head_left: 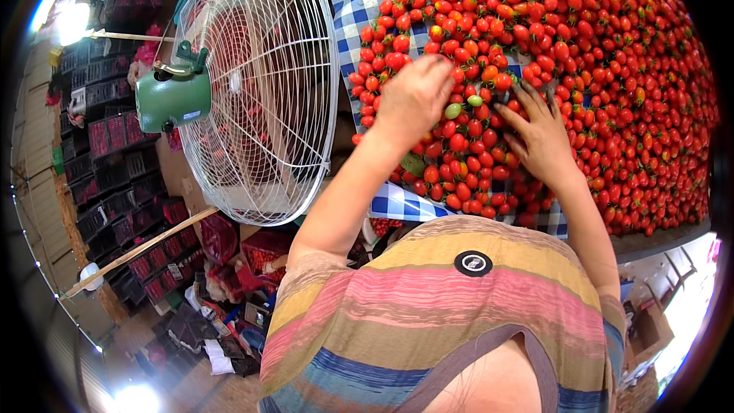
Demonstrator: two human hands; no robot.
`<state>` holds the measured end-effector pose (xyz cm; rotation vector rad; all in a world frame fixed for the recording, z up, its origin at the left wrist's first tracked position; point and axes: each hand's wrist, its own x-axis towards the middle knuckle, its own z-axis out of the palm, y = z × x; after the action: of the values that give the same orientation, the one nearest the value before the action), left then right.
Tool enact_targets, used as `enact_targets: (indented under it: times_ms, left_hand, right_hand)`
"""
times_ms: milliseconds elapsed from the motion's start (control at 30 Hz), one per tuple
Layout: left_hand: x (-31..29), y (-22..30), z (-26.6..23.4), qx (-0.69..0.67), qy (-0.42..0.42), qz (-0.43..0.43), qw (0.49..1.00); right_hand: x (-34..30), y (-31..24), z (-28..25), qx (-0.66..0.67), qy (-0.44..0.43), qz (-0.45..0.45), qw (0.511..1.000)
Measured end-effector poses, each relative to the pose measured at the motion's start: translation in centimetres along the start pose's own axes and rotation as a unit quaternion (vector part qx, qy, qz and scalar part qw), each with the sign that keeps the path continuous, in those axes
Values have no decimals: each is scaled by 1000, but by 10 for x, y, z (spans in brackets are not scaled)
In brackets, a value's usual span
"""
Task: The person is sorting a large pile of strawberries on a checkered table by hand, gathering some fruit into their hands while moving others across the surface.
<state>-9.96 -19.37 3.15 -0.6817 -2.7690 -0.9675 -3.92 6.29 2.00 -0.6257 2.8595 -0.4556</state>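
Observation:
Cherry tomatoes (634, 107), mostly red with a few orange ones, cover a blue and white checked cloth (359, 15). Over the left part of the heap is my left hand (417, 95), its fingers curled together and slightly blurred; whatever they hold is hidden. My right hand (541, 138) lies palm down on the tomatoes with dark-stained fingers spread, gripping nothing. Between the two hands sit a green tomato (453, 111) and a smaller green one (475, 100). A green leaf (413, 164) rests among the fruit below my left hand.
Close to my left stands a large fan (260, 84) with a white wire cage and green motor. Stacked dark crates (115, 138) line the far left. A wooden pole (145, 248) crosses there, above bags and clutter (222, 336). The table edge (657, 241) shows at right.

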Motion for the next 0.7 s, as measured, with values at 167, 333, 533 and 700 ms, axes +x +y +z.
enact_targets:
  times_ms: [167,333,533,700]
  left_hand:
    - [42,-40,34,200,-96,-44,974]
    - [51,-45,45,171,-69,-41,982]
    - [51,-4,38,153,-1,11,988]
    - [65,24,90,128,-93,66,985]
  right_hand:
    - [-22,-15,-10,106,72,39,991]
    - [-26,-16,-18,343,202,109,911]
    - [-33,2,5,571,198,226,764]
    - [-30,3,2,564,227,221,762]
